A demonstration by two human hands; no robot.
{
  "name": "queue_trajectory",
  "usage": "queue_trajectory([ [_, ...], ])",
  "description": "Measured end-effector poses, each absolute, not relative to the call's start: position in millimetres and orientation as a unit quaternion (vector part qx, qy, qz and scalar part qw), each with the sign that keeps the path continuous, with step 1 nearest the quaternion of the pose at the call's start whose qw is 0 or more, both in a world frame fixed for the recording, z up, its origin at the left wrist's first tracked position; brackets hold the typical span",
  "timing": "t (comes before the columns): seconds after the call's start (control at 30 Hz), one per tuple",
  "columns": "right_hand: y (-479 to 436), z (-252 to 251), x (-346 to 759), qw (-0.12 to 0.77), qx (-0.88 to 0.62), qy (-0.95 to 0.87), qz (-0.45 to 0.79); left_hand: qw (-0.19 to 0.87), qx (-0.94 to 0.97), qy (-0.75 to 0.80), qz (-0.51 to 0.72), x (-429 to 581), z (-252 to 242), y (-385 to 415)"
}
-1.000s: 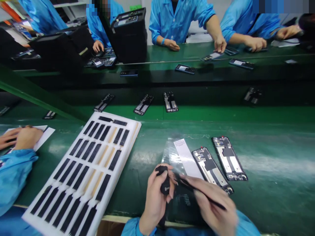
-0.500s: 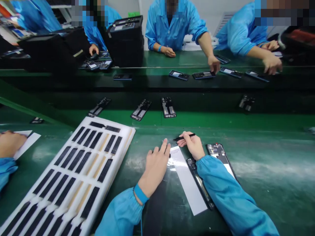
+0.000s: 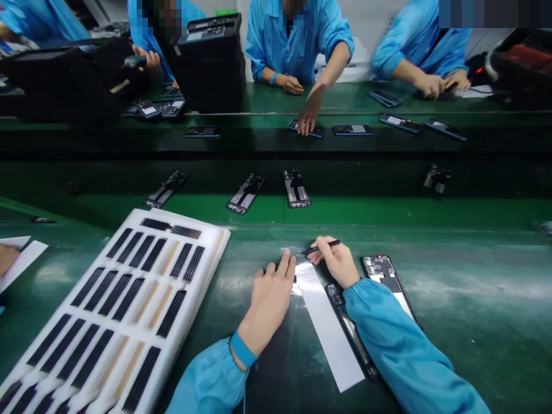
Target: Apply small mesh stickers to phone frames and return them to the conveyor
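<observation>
My left hand point(image 3: 272, 290) lies palm down on the green bench, fingertips at the top of a white paper strip point(image 3: 330, 333), with a small dark piece partly showing beside the fingers. In my right hand point(image 3: 334, 261) are black tweezers point(image 3: 321, 247), their tip pointing left to the strip's upper end, near my left fingertips. Partly under my right forearm is a black phone part point(image 3: 351, 330). An opened phone point(image 3: 383, 273) with bare circuitry lies to the right of it.
A white foam tray point(image 3: 224, 241) with rows of black strips fills the left. Opened phones point(image 3: 296, 188) lie on the green strip ahead. Across the bench, people in blue coats handle phones point(image 3: 352, 130). Another person's hand point(image 3: 7, 259) is at the left edge.
The view has shifted slightly. The tweezer tip has moved slightly left, closer to my left fingers. Across the bench, a person's hand has moved left to another phone.
</observation>
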State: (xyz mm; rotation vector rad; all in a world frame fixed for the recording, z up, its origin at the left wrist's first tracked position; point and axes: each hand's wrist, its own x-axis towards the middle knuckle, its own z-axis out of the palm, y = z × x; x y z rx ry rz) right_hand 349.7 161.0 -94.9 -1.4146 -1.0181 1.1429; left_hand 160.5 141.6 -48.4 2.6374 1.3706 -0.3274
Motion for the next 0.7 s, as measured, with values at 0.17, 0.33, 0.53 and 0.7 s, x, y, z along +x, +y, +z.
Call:
queue_trajectory([
  [0.17,160,-93,348,0.507,-0.588,-0.428,0.462,0.103,0.875,0.464,-0.092,160,-49,141],
  [0.33,159,-94,348,0.505,-0.584,-0.434,0.464,0.172,0.855,0.487,-0.041,160,-51,140],
  [0.53,160,-98,349,0.516,-0.572,-0.432,0.468,0.334,0.766,0.541,0.098,158,-56,140],
  [0.7,142,-68,352,0.548,-0.527,-0.436,0.481,0.542,0.601,0.541,0.228,148,-41,139],
])
